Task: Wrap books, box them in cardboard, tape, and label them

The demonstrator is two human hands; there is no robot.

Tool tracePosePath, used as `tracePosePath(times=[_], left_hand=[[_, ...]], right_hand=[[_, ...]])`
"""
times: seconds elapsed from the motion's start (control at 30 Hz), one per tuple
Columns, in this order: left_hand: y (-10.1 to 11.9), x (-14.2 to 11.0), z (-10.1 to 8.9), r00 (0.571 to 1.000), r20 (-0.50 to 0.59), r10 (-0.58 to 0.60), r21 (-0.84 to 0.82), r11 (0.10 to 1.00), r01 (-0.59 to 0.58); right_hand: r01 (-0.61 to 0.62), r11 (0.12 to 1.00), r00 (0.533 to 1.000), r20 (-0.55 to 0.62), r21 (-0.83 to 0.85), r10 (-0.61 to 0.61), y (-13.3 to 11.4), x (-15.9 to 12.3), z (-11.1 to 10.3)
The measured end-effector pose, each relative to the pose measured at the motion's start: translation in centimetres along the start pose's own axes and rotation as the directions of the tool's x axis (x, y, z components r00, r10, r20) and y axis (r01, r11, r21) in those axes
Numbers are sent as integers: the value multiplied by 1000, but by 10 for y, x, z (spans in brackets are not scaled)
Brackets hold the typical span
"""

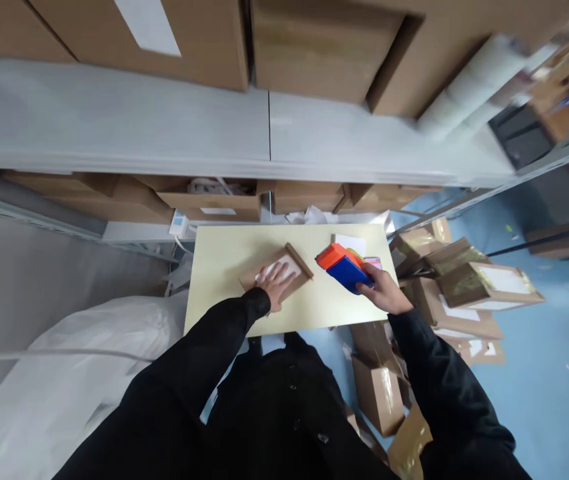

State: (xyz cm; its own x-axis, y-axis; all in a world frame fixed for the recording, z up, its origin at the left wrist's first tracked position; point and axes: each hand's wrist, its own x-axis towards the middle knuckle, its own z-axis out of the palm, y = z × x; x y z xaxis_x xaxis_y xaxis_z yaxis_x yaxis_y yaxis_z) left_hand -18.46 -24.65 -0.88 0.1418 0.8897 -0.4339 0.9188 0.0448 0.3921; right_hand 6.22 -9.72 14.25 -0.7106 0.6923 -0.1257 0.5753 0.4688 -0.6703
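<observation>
My left hand (275,283) lies flat with its fingers spread on a small brown cardboard box (291,288). A white patch shows under the fingers, and the box has a raised flap or edge on its right side. My right hand (384,290) grips a blue and orange block-shaped item (347,270) above the right part of the pale yellow table (224,267). Its thumb presses on the blue face; the exact kind of item is unclear. Behind it lie a white flat piece (349,243) and a small pinkish item (374,262), partly hidden.
A grey shelf (164,120) with large cardboard boxes (324,53) and white rolls (474,83) spans the far side. Open boxes (214,203) stand beneath it. Taped cartons (484,287) are piled at the right, and a large white plastic bag (64,387) bulges at the left.
</observation>
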Motion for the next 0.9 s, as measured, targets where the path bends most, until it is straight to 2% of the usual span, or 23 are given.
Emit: tracePosePath(times=[0.1, 0.17, 0.2, 0.27, 0.37, 0.43, 0.47, 0.5, 0.53, 0.6, 0.63, 0.67, 0.7, 0.73, 0.8, 0.83, 0.9], left_hand=[[-9, -16, 3, 978, 94, 185, 0, 982, -186], [-10, -24, 7, 965, 74, 253, -42, 967, -251], [-9, -27, 9, 967, 39, 252, -67, 966, -249], [-5, -31, 10, 980, -39, 195, -117, 973, -198], [1, -36, 9, 994, -96, 42, -158, 986, -57], [1, -42, 12, 983, -149, -108, -148, 985, 86], [0, -47, 14, 960, -189, -205, -142, 973, 180], [-2, -52, 19, 920, -234, -315, -145, 947, 287], [-6, -57, 24, 857, -273, -437, -168, 899, 404], [-14, -66, 38, 678, -301, -670, -278, 742, 610], [-19, -69, 45, 596, -280, -753, -344, 658, 670], [-23, -71, 51, 548, -246, -799, -401, 599, 693], [-27, -72, 56, 540, -213, -814, -444, 573, 689], [-29, -71, 60, 565, -187, -804, -473, 577, 665], [-30, -68, 64, 645, -159, -747, -503, 623, 598], [-29, -66, 63, 671, -160, -724, -516, 641, 569], [-23, -63, 59, 688, -172, -705, -551, 648, 526]], right_hand=[[261, 958, 962, -51, -120, -268, -27, 4, -21], [364, 903, 911, -114, -227, -396, -44, 17, -39], [385, 879, 889, -145, -280, -435, -51, 28, -48], [391, 837, 850, -200, -383, -488, -67, 61, -67], [354, 778, 811, -243, -519, -532, -86, 125, -92], [297, 761, 807, -276, -576, -523, -93, 168, -104], [264, 761, 813, -287, -592, -506, -94, 186, -107], [229, 764, 826, -295, -603, -480, -93, 201, -110], [193, 769, 842, -299, -610, -448, -90, 214, -111], [125, 772, 875, -297, -623, -381, -82, 231, -110], [89, 772, 889, -300, -629, -346, -77, 237, -109], [48, 774, 900, -309, -631, -308, -74, 242, -107], [5, 777, 906, -326, -629, -270, -71, 245, -105], [-36, 781, 908, -346, -623, -234, -70, 249, -104], [-90, 793, 904, -384, -602, -189, -70, 253, -104], [-81, 799, 897, -394, -596, -202, -70, 252, -105], [-4, 810, 867, -406, -586, -289, -64, 243, -104]])
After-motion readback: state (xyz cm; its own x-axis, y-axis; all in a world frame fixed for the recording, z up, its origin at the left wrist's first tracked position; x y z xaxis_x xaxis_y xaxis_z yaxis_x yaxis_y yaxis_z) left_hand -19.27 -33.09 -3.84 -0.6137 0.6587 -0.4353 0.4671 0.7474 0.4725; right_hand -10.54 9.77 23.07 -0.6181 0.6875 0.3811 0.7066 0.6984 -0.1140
